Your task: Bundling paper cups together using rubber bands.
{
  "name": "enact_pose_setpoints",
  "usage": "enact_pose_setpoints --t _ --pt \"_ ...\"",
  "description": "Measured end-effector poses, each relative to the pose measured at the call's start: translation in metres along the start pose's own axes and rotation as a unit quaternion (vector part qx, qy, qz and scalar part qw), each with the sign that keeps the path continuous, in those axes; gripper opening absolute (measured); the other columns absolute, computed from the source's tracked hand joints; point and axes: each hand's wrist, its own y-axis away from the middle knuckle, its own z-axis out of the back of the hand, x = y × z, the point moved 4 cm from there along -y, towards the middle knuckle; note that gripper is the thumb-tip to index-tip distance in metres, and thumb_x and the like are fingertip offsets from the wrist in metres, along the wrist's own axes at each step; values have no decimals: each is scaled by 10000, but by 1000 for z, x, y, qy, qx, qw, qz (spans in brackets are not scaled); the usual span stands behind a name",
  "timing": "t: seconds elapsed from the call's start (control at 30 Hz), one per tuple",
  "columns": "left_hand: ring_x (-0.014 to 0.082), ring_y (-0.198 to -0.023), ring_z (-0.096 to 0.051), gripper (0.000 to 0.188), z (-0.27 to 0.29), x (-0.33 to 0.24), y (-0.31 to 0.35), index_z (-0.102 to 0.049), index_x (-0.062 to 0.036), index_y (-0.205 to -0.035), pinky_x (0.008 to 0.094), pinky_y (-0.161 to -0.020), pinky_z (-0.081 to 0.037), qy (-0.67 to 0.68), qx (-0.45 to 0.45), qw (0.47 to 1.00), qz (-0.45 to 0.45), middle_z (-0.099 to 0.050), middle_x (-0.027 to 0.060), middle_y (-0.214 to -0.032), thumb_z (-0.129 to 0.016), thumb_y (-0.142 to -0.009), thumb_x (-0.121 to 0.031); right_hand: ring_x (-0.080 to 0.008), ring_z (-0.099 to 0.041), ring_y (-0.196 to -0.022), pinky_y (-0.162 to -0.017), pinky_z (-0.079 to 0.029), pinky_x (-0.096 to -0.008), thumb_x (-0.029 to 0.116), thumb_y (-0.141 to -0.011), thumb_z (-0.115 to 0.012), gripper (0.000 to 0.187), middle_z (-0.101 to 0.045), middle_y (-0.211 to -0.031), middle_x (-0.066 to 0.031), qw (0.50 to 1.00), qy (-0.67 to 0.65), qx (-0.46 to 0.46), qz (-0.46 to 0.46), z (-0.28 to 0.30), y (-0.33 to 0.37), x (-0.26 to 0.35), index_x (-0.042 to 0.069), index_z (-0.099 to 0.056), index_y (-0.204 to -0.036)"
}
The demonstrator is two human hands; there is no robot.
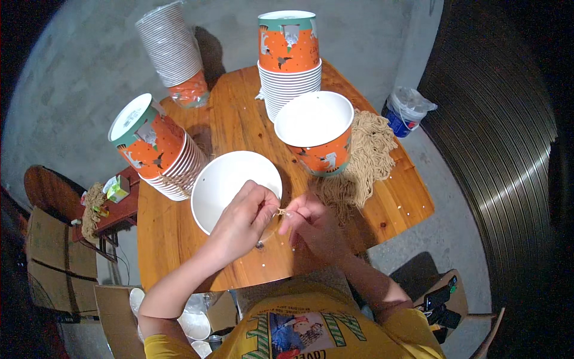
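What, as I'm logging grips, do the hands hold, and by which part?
Left hand and right hand pinch tan cord; which part is unclear.

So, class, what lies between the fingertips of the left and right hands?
A small bit of tan cord sits in the narrow gap between left hand and right hand, as the head view shows.

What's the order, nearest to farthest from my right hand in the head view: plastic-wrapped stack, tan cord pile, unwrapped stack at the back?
From your right hand:
1. Tan cord pile: just beyond it, to the right.
2. Unwrapped stack: farther off, at the back.
3. Plastic-wrapped stack: back left.
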Motion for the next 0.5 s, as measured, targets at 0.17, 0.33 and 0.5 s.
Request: enact_pose_setpoints --t 0.17,0.33,0.5 --pt "289 -811 -519 69 0 0 0 -504 3 -889 336 -723 -429 -4 -5 1000 -10 -480 133 -866 -543 -871 -51 -106 -553 -523 -462 -439 -221 75 -936 -429 43 -616 -738 -106 995 -56 26 -83 -5 10 -7 38 -449 -943" --pt "289 -813 -517 67 -1 -2 -1 -500 2 -885 338 -721 -427 1 3 1000 -2 -474 132 -864 -537 -874 -53 -106 -530 -494 -453 -426 -218 119 -948 -417 74 -611 -726 -105 990 -106 42 -82 -10 15 -15 51 -445 -951" --pt "289 -814 -515 67 -1 0 -1 -499 1 -883 340 -723 -426 0 3 1000 -1 -472 131 -863 -535 -876 -56 -89 -509 -497 -451 -399 -213 186 -939 -451 127 -591 -704 -71 987 -91 56 -122 -13 16 -12 62 -464 -918"
